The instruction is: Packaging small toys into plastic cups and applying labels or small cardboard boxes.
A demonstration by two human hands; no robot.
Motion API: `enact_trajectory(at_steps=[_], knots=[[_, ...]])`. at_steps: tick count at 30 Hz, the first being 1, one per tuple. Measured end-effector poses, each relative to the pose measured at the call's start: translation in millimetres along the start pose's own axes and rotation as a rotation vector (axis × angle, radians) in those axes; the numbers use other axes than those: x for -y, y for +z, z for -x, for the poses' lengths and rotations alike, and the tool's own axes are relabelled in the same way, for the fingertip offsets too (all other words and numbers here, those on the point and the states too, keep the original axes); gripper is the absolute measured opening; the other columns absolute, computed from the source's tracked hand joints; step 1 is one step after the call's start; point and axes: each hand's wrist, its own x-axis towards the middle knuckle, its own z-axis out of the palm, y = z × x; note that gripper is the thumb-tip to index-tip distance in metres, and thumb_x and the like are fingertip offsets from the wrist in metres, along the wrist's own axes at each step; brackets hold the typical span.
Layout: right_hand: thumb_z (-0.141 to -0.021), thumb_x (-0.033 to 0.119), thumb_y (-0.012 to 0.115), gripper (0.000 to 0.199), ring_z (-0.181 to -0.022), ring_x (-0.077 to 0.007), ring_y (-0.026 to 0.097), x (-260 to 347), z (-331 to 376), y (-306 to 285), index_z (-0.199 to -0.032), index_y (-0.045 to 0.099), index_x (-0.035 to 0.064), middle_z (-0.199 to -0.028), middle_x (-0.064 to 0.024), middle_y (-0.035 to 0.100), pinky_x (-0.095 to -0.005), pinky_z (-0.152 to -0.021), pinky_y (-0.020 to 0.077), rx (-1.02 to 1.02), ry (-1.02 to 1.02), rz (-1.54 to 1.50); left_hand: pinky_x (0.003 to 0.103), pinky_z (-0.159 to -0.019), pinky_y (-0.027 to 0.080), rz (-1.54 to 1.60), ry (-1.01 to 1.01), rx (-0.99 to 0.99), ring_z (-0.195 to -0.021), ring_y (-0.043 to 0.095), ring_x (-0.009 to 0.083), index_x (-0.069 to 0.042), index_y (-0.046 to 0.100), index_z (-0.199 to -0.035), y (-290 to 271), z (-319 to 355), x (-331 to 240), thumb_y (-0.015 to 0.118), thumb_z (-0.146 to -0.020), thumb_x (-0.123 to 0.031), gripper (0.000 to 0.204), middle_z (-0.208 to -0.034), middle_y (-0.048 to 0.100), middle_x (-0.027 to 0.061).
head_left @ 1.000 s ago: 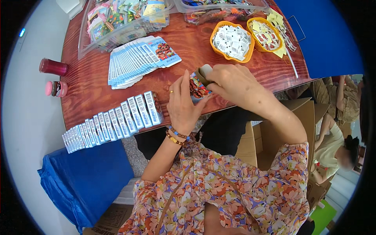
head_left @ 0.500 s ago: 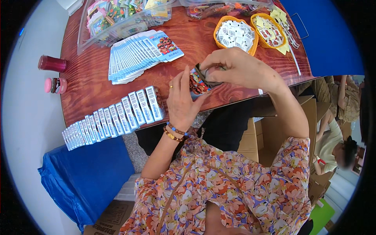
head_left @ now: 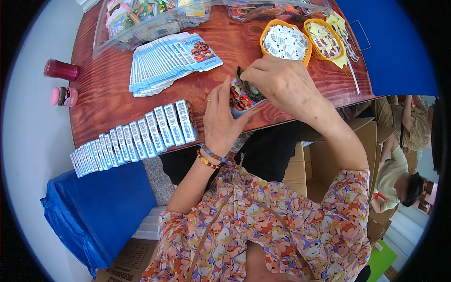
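Observation:
My left hand (head_left: 221,116) is closed around a small blue box (head_left: 241,99) with reddish cartoon figures on its front, held upright near the table's front edge. The top of the box gapes, showing dark grey and greenish shiny material inside. My right hand (head_left: 282,83) comes from the right, its fingertips bent together at that opening; what they pinch is mostly hidden. To the left a row of standing boxes (head_left: 145,134) runs along the front edge. Behind it lies a fanned stack of flat blue-and-white cartons (head_left: 171,61) with the same cartoon figures.
Yellow baskets hold small white packets (head_left: 284,43) and red-and-white pieces (head_left: 324,41). Clear plastic bins (head_left: 157,33) of colourful packets stand at the back. A red-lidded jar (head_left: 65,96) and a dark red cup (head_left: 61,69) sit far left. An open cardboard box (head_left: 324,157) is beside my lap.
My right hand has turned and its fingertips have gone down closer to the box's opening. My left hand still holds the box. The view has shifted slightly.

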Motion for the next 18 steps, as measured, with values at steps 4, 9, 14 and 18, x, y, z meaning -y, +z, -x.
enact_trajectory(at_steps=[4,9,14,18], knots=[[-0.086,0.0,0.064,0.037,-0.081,-0.0341,0.07,2,8,10,-0.123,0.064,0.0041,-0.095,-0.0127,0.072,-0.0412,-0.068,0.0559,-0.046,0.159,-0.137,0.047,-0.094,0.05,-0.071,0.042,-0.036,-0.117,0.056,0.0394,-0.002,0.045,-0.145,-1,0,-2,0.088,-0.072,-0.028,0.089,-0.128,0.055,0.0198],[-0.089,0.0,0.062,0.046,-0.074,-0.0302,0.071,-3,0,10,-0.134,0.058,0.0065,-0.088,-0.0152,0.072,-0.0384,-0.065,0.0557,0.188,0.23,-0.186,0.047,-0.093,0.051,-0.14,0.125,-0.036,-0.117,0.056,0.0389,-0.003,0.045,-0.145,-1,-2,-1,0.088,-0.071,-0.026,0.088,-0.129,0.055,0.0184],[-0.092,0.0,0.061,0.044,-0.068,-0.0126,0.065,0,-9,-26,-0.136,0.059,0.0065,-0.086,-0.008,0.071,-0.029,-0.064,0.0527,0.157,0.409,-0.571,0.048,-0.093,0.051,-0.151,0.073,-0.05,-0.117,0.056,0.0397,-0.004,0.044,-0.147,-6,-3,8,0.088,-0.071,-0.022,0.09,-0.128,0.054,0.0185],[-0.092,-0.002,0.061,0.038,-0.069,-0.0181,0.067,-17,3,-2,-0.129,0.064,0.005,-0.089,-0.0085,0.072,-0.0312,-0.065,0.0537,-0.084,0.066,-0.272,0.048,-0.093,0.051,-0.115,0.068,-0.045,-0.116,0.056,0.0401,-0.004,0.043,-0.147,-4,-3,4,0.088,-0.07,-0.021,0.09,-0.129,0.054,0.0188]])
